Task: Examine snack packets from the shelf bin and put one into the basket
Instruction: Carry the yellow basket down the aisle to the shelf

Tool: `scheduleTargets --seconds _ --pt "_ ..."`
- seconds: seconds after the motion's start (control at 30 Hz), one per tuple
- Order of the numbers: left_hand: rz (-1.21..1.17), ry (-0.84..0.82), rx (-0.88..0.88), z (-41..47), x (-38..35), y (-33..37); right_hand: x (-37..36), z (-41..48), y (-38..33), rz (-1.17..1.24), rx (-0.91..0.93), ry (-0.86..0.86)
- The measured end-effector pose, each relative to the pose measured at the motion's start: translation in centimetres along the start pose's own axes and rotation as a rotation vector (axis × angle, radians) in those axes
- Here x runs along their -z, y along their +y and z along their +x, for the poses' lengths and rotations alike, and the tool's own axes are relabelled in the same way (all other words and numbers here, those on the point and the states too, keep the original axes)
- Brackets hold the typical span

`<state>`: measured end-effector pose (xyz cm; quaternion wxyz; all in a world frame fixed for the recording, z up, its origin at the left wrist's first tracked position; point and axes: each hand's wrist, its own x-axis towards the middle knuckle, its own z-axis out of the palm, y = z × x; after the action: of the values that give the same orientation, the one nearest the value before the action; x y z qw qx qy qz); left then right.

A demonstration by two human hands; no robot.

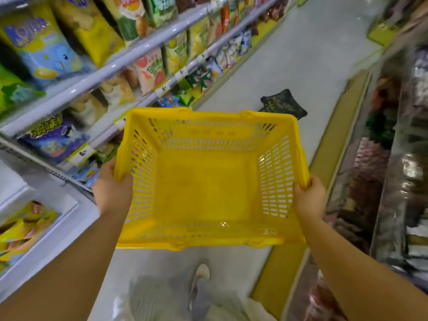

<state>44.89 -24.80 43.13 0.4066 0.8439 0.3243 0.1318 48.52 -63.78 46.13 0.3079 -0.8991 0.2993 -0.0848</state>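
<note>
Both hands grip the yellow basket (208,181) by its side rims, left hand (111,188) and right hand (309,198), beside snack shelves (92,72).

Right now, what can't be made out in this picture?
Head view:
- Right shelves: blurred by motion, goods unreadable.
- Dark packet on the floor: near part hidden behind the basket rim.
- Price tags: too small to read.
- Bin at lower left: cut off by the picture's edge.
</note>
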Motion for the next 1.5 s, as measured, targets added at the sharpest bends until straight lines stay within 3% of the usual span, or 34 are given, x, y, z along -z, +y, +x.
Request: scheduleTargets --seconds 0.8,1.5 --pt "-0.003 -0.373 -0.405 22.9 -32.3 33.8 1.9 32.1 -3.8 0.03 -0.314 0.35" --pt "-0.141 -0.34 -0.339 27.3 -59.5 60.2 7.4 70.8 -3.9 0.171 -0.268 0.35"
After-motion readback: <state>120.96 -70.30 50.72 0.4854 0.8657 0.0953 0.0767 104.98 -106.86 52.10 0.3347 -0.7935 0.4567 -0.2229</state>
